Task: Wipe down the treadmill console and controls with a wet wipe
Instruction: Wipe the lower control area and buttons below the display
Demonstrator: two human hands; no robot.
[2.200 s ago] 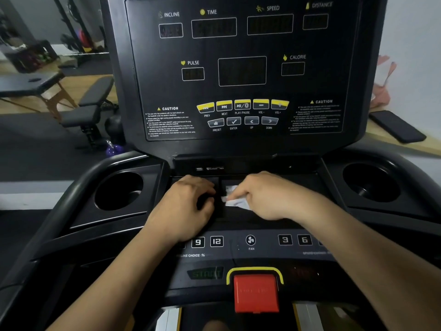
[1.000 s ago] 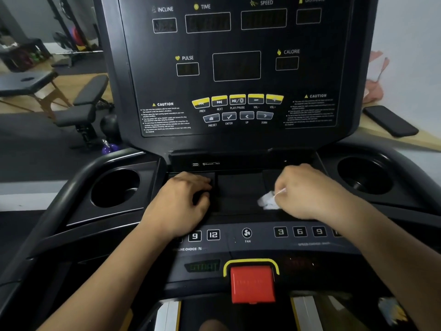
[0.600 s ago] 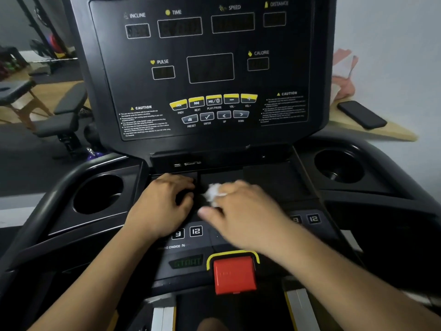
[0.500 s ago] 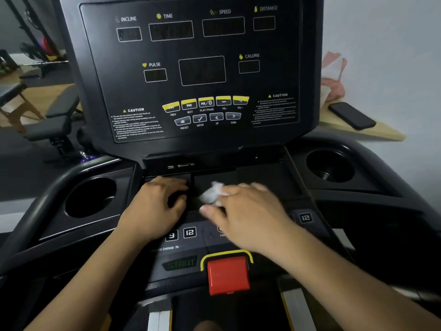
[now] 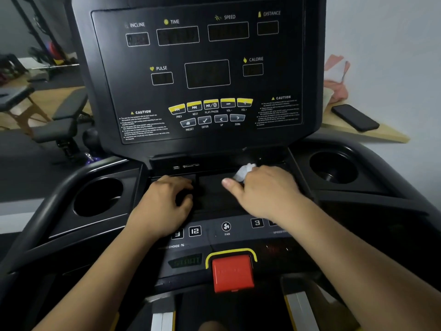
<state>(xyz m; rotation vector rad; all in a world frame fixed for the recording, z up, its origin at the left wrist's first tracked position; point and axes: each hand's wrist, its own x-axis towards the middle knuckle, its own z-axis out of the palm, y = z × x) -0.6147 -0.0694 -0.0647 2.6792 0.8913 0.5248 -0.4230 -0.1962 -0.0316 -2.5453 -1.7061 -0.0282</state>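
I'm pinching one bunched wet wipe point(image 5: 243, 172) in my right hand point(image 5: 267, 192) at the console tray's point(image 5: 214, 194) back edge, my left hand point(image 5: 164, 201) curling, hold unclear, bare tray between, two cup holders point(image 5: 99, 197) flanking.

Your black plastic treadmill console point(image 5: 214, 199) bears, above its red stop button point(image 5: 232, 273), your left hand point(image 5: 164, 204) and right hand point(image 5: 265, 192) (holding a crumpled white wet wipe point(image 5: 243, 172)).

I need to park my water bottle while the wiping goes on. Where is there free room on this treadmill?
Both cup holders look empty: the left cup holder beside the left hand, the right cup holder beyond the right hand. The centre tray is crowded: both hands lie there, the right holding the wipe. The shelf holds a phone.
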